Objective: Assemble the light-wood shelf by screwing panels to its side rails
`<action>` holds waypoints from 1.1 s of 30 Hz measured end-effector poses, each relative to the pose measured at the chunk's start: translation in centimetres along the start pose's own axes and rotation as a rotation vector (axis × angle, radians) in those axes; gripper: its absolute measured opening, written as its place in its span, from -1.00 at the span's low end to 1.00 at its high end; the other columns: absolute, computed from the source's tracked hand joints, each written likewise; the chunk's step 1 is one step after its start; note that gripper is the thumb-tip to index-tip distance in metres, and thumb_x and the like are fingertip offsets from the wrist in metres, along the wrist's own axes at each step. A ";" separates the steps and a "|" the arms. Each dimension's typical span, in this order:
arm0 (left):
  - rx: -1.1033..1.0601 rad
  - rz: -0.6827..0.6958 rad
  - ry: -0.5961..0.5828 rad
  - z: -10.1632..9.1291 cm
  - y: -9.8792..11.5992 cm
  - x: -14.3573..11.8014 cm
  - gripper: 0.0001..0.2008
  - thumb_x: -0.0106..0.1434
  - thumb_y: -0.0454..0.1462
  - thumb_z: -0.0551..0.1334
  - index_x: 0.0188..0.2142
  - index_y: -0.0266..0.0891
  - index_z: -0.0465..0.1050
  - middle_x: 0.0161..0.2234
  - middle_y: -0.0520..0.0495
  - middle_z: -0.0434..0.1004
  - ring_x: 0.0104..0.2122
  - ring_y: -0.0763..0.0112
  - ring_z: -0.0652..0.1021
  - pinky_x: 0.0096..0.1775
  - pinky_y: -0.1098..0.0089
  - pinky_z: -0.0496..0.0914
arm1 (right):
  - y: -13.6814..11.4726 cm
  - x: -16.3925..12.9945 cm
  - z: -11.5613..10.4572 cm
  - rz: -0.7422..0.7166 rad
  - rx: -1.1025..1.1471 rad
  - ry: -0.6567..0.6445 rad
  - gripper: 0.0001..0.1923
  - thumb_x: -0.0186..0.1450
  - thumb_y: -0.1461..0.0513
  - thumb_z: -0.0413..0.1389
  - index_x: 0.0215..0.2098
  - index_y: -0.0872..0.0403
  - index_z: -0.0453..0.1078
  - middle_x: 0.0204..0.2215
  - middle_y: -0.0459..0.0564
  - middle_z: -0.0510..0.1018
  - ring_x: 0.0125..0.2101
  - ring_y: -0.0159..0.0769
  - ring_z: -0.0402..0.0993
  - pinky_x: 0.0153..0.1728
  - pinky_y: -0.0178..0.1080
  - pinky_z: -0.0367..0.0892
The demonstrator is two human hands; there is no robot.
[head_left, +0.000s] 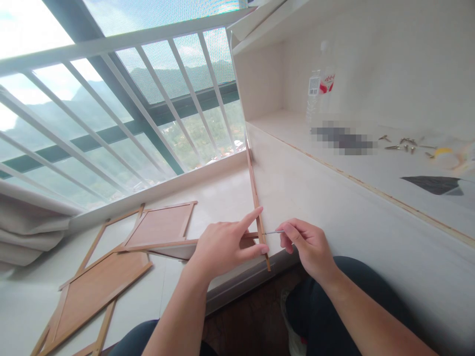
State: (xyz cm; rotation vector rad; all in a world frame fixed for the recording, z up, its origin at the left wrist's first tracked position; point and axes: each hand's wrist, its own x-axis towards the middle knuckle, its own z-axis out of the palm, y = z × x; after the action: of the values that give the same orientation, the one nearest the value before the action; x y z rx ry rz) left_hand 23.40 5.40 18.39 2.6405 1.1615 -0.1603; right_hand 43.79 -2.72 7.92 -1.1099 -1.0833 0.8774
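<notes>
At centre frame, the left hand [222, 249] steadies the thin wooden strip [256, 198] running up the white cabinet's corner edge [297, 188]; forefinger and thumb are spread against it, apparently to keep it flush. The right hand [309, 247] pinches a slender pin-like tool [273, 232], tip at the strip. The tool's nature is unclear. Framed panels [159, 227] lie lower left; a patch on the shelf is blurred.

I am sitting in a high-rise home under fit-out: a barred window [111, 113] is looking out over green hills, a curtain [25, 222] is bunching beside it, wooden frames [111, 267] are lying about, and screws [404, 144] are scattering across a white cabinet shelf [371, 168].
</notes>
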 end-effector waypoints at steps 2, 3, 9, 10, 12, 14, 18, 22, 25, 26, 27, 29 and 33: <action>-0.005 0.001 0.001 0.0 0.0 0.0 -0.13 0.37 0.35 0.09 0.55 0.29 -0.09 -0.05 0.03 0.77 -0.02 -0.02 0.71 -0.09 0.21 0.44 | 0.0 -0.1 0.0 -0.006 -0.004 0.000 -0.58 0.50 -0.05 0.15 -0.30 0.07 0.61 -0.56 -0.10 0.52 -0.56 -0.40 0.37 -0.47 -0.32 0.34; -0.006 0.000 0.002 0.1 0.0 0.0 -0.13 0.37 0.35 0.09 0.55 0.29 -0.09 -0.04 0.03 0.77 -0.01 -0.02 0.71 -0.08 0.20 0.44 | 0.1 -0.1 -0.1 -0.009 -0.004 0.001 -0.58 0.50 -0.04 0.15 -0.30 0.07 0.61 -0.57 -0.10 0.51 -0.56 -0.40 0.37 -0.47 -0.32 0.34; -0.012 -0.007 -0.004 -0.1 0.1 0.1 -0.13 0.37 0.34 0.11 0.55 0.29 -0.09 -0.03 0.04 0.77 0.00 -0.04 0.71 -0.07 0.17 0.45 | 0.3 0.0 -0.2 -0.028 0.004 0.045 -0.56 0.51 -0.05 0.13 -0.33 0.08 0.59 -0.57 -0.10 0.50 -0.58 -0.41 0.36 -0.48 -0.32 0.34; -0.015 -0.008 -0.007 -0.1 0.1 0.1 -0.13 0.37 0.34 0.11 0.55 0.29 -0.09 -0.02 0.04 0.77 0.00 -0.05 0.71 -0.06 0.17 0.45 | 0.3 0.0 -0.2 -0.030 0.003 0.052 -0.56 0.51 -0.05 0.14 -0.32 0.08 0.59 -0.57 -0.10 0.50 -0.58 -0.41 0.36 -0.49 -0.33 0.34; -0.016 -0.010 -0.010 -0.1 0.1 0.1 -0.13 0.37 0.34 0.12 0.55 0.29 -0.09 -0.02 0.04 0.77 0.01 -0.06 0.71 -0.06 0.17 0.44 | 0.3 0.1 -0.2 -0.033 -0.002 0.055 -0.59 0.51 -0.05 0.15 -0.28 0.07 0.61 -0.57 -0.11 0.51 -0.59 -0.43 0.37 -0.49 -0.34 0.34; -0.015 -0.010 -0.008 0.0 0.1 0.0 -0.13 0.37 0.34 0.12 0.55 0.29 -0.09 -0.03 0.05 0.77 0.01 -0.06 0.71 -0.07 0.17 0.44 | 0.2 0.1 -0.1 -0.039 -0.008 0.047 -0.61 0.50 -0.04 0.16 -0.23 0.07 0.63 -0.56 -0.11 0.52 -0.58 -0.44 0.37 -0.49 -0.35 0.34; -0.012 -0.005 -0.004 0.1 0.0 0.0 -0.13 0.37 0.34 0.11 0.55 0.30 -0.09 -0.03 0.05 0.77 0.01 -0.05 0.71 -0.07 0.18 0.44 | 0.4 0.1 -0.2 -0.055 -0.005 0.028 -0.62 0.49 -0.03 0.19 -0.20 0.07 0.67 -0.55 -0.10 0.54 -0.59 -0.45 0.37 -0.50 -0.36 0.35; -0.008 -0.005 -0.002 0.1 -0.1 0.1 -0.12 0.36 0.35 0.11 0.55 0.29 -0.09 -0.04 0.06 0.77 -0.01 -0.04 0.71 -0.09 0.18 0.44 | 0.8 0.2 -0.1 -0.048 0.014 -0.004 -0.66 0.48 -0.01 0.22 -0.16 0.06 0.69 -0.49 -0.07 0.62 -0.57 -0.45 0.41 -0.48 -0.37 0.38; -0.015 0.000 0.000 0.0 0.0 0.1 -0.12 0.37 0.34 0.12 0.55 0.29 -0.09 -0.04 0.06 0.77 -0.02 -0.03 0.71 -0.10 0.20 0.44 | 1.0 0.1 0.1 -0.046 0.050 -0.026 -0.69 0.46 0.00 0.25 -0.15 0.05 0.70 -0.40 -0.01 0.71 -0.54 -0.43 0.47 -0.48 -0.36 0.44; -0.019 0.001 0.000 0.0 0.0 0.1 -0.13 0.37 0.33 0.12 0.55 0.28 -0.09 -0.03 0.06 0.77 -0.02 -0.02 0.71 -0.10 0.20 0.44 | 1.0 0.1 0.1 -0.047 0.063 -0.031 -0.69 0.45 0.01 0.26 -0.15 0.05 0.70 -0.37 0.01 0.73 -0.53 -0.42 0.49 -0.49 -0.36 0.45; -0.024 0.002 0.000 0.0 0.1 0.1 -0.13 0.37 0.33 0.13 0.55 0.28 -0.09 -0.03 0.06 0.77 -0.01 -0.02 0.71 -0.09 0.20 0.44 | 1.1 0.1 0.1 -0.050 0.075 -0.033 -0.69 0.44 0.01 0.27 -0.15 0.06 0.70 -0.36 0.03 0.74 -0.53 -0.41 0.51 -0.49 -0.36 0.46; -0.031 0.005 0.001 0.0 0.1 0.1 -0.13 0.37 0.32 0.15 0.55 0.28 -0.07 0.00 0.05 0.76 0.00 -0.02 0.71 -0.08 0.20 0.45 | 1.0 0.1 0.1 -0.055 0.095 -0.034 -0.70 0.44 0.01 0.27 -0.15 0.06 0.70 -0.33 0.05 0.76 -0.52 -0.40 0.53 -0.49 -0.36 0.48; -0.083 0.026 0.069 0.0 -0.1 -0.1 -0.10 0.33 0.31 0.22 0.53 0.20 0.05 0.06 0.01 0.73 0.02 0.05 0.70 -0.06 0.24 0.47 | 0.9 0.2 0.1 -0.056 0.112 -0.034 -0.70 0.43 0.02 0.28 -0.15 0.06 0.71 -0.32 0.08 0.77 -0.51 -0.39 0.55 -0.50 -0.37 0.49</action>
State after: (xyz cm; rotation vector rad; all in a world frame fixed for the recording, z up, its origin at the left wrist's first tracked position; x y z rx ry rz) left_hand 23.25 5.35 18.44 2.6061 1.1287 -0.0163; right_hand 43.71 -2.31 7.14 -0.9704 -1.0754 0.9047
